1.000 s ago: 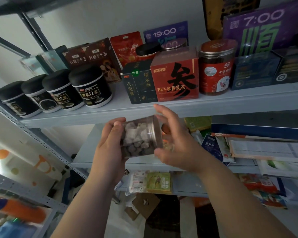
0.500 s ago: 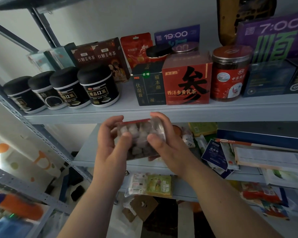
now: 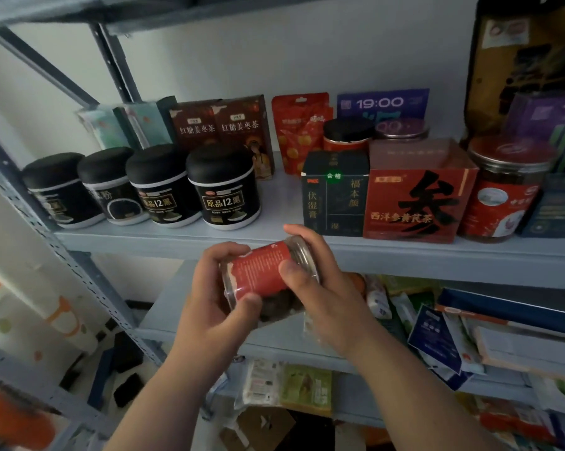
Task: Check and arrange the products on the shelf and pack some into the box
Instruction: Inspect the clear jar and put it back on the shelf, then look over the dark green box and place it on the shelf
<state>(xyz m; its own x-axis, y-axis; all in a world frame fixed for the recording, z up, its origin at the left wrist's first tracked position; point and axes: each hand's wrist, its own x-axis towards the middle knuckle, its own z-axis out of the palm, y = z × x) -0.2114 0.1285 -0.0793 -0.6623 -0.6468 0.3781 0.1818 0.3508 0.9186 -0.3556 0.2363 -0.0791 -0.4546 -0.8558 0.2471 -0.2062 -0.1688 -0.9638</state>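
Note:
A clear plastic jar (image 3: 258, 271) with a red label lies on its side between both hands, just below the front edge of the grey shelf (image 3: 274, 242). My left hand (image 3: 209, 297) grips its left end, thumb on the label's lower edge. My right hand (image 3: 320, 288) grips the right end, thumb pressed on the label, fingers curled over the top. The label faces me; dark contents show under it. The jar's lid is hidden.
On the shelf stand several black-lidded tubs (image 3: 222, 190), brown tea boxes (image 3: 219, 128), a dark green box (image 3: 335, 196), a red box (image 3: 418, 203) and a red-labelled jar (image 3: 502, 193). Loose packets and boxes (image 3: 437, 330) crowd the lower shelf. A metal upright (image 3: 47, 219) runs at left.
The jar has been turned in my hands: earlier its clear side with pale lumps faced me, now the red label does. The hands stayed in front of the shelf edge.

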